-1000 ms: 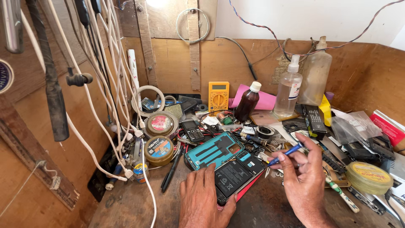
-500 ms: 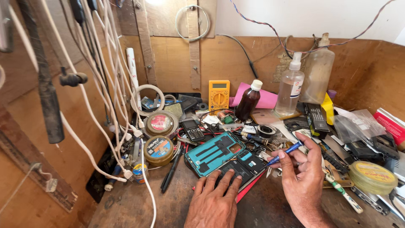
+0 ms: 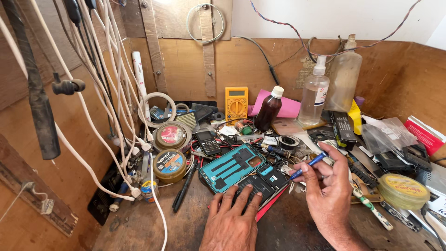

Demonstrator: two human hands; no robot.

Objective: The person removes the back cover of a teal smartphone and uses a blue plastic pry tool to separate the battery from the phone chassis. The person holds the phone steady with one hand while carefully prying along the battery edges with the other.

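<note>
My left hand [image 3: 231, 219] lies flat on the wooden bench with its fingertips pressing on an opened black phone [image 3: 262, 182]. Just behind the phone lies its teal back cover [image 3: 231, 166], inner side up. My right hand [image 3: 327, 187] holds a small blue-handled screwdriver [image 3: 308, 165] between thumb and fingers, its tip pointing down-left towards the phone's right edge.
Round solder paste tins [image 3: 170, 164], a small keypad phone [image 3: 207, 142], a yellow multimeter [image 3: 236, 104], a brown bottle [image 3: 269, 110] and clear bottles [image 3: 314, 93] crowd the back. White cables [image 3: 114, 116] hang at the left. A yellow-lidded tin [image 3: 402, 190] and a toothbrush [image 3: 371, 208] lie at the right.
The view has shifted slightly. My left hand has slid forward so its fingers spread over the black phone. My right hand keeps the screwdriver near the phone's right side.
</note>
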